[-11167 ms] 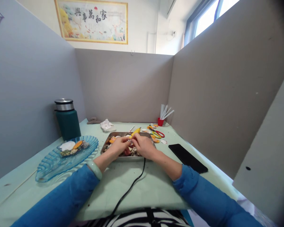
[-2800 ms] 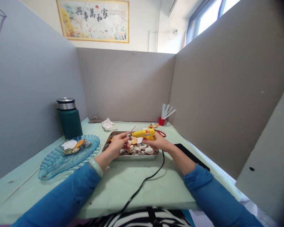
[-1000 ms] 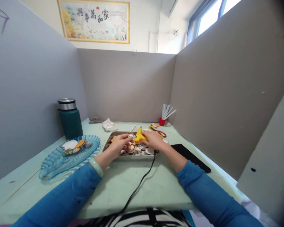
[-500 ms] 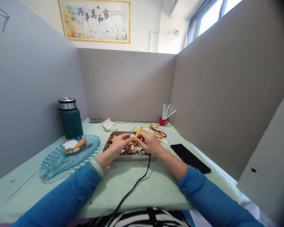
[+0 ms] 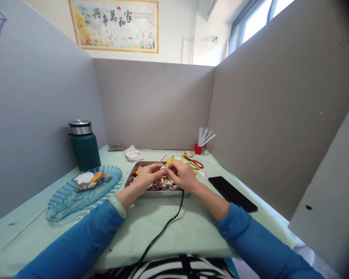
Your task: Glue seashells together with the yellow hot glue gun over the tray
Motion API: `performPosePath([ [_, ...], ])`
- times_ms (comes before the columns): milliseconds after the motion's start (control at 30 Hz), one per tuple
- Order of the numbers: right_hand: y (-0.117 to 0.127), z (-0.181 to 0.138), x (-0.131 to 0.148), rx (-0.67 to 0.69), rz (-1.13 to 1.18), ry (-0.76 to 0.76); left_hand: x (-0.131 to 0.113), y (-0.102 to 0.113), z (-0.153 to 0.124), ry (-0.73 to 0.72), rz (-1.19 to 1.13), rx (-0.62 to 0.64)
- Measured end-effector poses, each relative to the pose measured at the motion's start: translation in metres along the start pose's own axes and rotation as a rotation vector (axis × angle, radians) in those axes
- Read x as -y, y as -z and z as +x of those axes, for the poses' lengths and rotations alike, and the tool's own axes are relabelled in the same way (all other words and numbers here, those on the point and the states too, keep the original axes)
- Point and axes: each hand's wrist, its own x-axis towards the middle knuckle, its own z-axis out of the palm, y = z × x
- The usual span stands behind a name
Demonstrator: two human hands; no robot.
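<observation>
My left hand (image 5: 146, 178) pinches a small whitish shell (image 5: 163, 167) between thumb and fingers. From the other side, the closed fingertips of my right hand (image 5: 184, 176) meet at the shell's edge. Both hands hover over a metal tray (image 5: 163, 194) filled with many small shells (image 5: 168, 185) and some orange pieces. Behind my right hand, a yellow tool that looks like a glue gun (image 5: 170, 160) is mostly hidden. A black cord (image 5: 169, 223) runs from the tray toward my lap.
On the left, a blue glass plate (image 5: 68, 205) bears a shell piece, near a green bottle (image 5: 85, 151) and a thin stick (image 5: 26, 226). Scissors (image 5: 197, 164), a red cup (image 5: 198, 149) of white sticks and a black phone-like slab (image 5: 232, 193) lie rightward. Partitions surround the table.
The shell between my fingers has turned slightly, and my right fingertips have shifted a little against it. The whole view has moved slightly; other things stay in place.
</observation>
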Motion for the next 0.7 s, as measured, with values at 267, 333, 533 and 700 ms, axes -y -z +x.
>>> performPosePath([
  [267,-0.0052,0.0014,-0.0023,0.012,0.118,-0.191,-0.0043,-0.0036,-0.0013,-0.022,0.050,-0.023],
  [333,-0.0044,0.0022,-0.0019,0.013,0.136,-0.206,-0.0026,-0.0024,-0.0006,-0.023,0.066,-0.021],
  [533,-0.0030,0.0040,-0.0034,0.044,0.218,-0.241,0.0008,-0.0004,0.0009,-0.014,0.065,-0.005],
  [700,-0.0057,0.0030,-0.0089,0.001,0.209,-0.165,-0.0009,-0.0015,-0.0005,0.011,0.089,0.022],
])
